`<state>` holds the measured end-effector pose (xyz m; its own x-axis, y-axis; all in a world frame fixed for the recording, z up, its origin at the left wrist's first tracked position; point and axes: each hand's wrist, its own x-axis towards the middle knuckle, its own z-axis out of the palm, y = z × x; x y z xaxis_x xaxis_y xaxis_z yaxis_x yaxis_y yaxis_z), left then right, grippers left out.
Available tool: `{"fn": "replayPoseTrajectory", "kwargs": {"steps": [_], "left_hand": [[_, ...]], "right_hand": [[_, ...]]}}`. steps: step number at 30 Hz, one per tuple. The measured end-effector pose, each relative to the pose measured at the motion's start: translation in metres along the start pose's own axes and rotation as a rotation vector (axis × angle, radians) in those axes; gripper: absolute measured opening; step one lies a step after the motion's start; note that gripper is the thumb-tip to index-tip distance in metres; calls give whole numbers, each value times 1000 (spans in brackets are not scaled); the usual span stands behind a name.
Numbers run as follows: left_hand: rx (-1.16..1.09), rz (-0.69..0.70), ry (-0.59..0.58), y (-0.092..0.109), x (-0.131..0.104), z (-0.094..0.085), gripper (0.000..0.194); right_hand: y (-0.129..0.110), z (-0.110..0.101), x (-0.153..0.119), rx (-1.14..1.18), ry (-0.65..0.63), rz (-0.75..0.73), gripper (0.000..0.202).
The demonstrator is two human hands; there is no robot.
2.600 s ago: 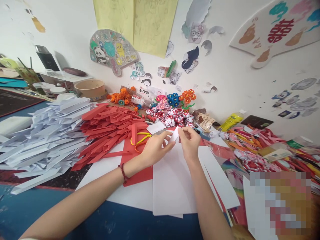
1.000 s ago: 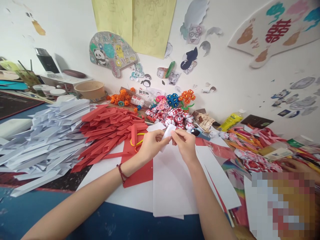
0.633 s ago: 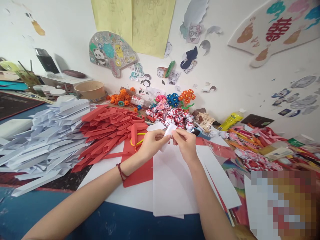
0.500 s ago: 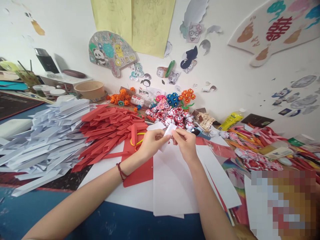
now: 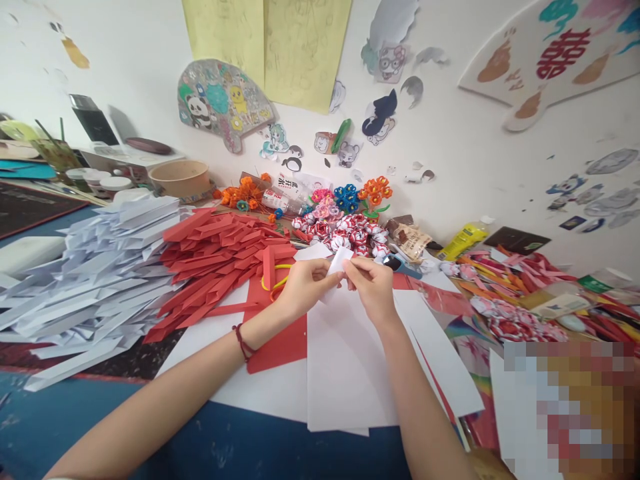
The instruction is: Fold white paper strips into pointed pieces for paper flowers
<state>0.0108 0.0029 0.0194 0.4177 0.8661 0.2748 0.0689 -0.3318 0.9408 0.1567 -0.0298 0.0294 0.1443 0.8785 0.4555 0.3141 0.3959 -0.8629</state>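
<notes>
Between my two hands is a small folded strip of white paper (image 5: pixel 340 259), pinched from both sides above the table. My left hand (image 5: pixel 306 285) grips its left edge with thumb and fingers; a dark red cord circles that wrist. On the other edge, my right hand (image 5: pixel 371 283) pinches the strip near its upper corner. Part of the strip is hidden by my fingers. Below the hands lie white paper sheets (image 5: pixel 350 373), overlapping a red sheet (image 5: pixel 280 340). Just left of my left hand are yellow scissor-like handles (image 5: pixel 273 285), partly covered.
Piles of folded white strips (image 5: pixel 100 267) and folded red strips (image 5: pixel 215 260) fill the left side. Red-and-white paper balls (image 5: pixel 350 233) and small flowers (image 5: pixel 375 193) sit against the wall. A yellow bottle (image 5: pixel 463 240) and a paper bowl (image 5: pixel 180 179) stand farther out.
Both hands keep their pinch on the white paper strip in nearly the same place. The strip's lower end shows less below my left thumb. The view has shifted very slightly.
</notes>
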Motion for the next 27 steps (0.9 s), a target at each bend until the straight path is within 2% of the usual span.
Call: {"fn": "replayPoseTrajectory", "kwargs": {"steps": [7,15,22,27], "left_hand": [[-11,20,-31,6,-1,-2,34],[-45,27,-68,3,-1,-2,35],[-34,-11,-71,3,0,-4,35],[-76,-57,-110,1,1,-4,37]], "right_hand": [[0,-1,0,55,-6,22,25],[4,0,0,104,-28,88,25],[6,3,-2,74,-4,77,29],[5,3,-2,-18,36,3,29]]}}
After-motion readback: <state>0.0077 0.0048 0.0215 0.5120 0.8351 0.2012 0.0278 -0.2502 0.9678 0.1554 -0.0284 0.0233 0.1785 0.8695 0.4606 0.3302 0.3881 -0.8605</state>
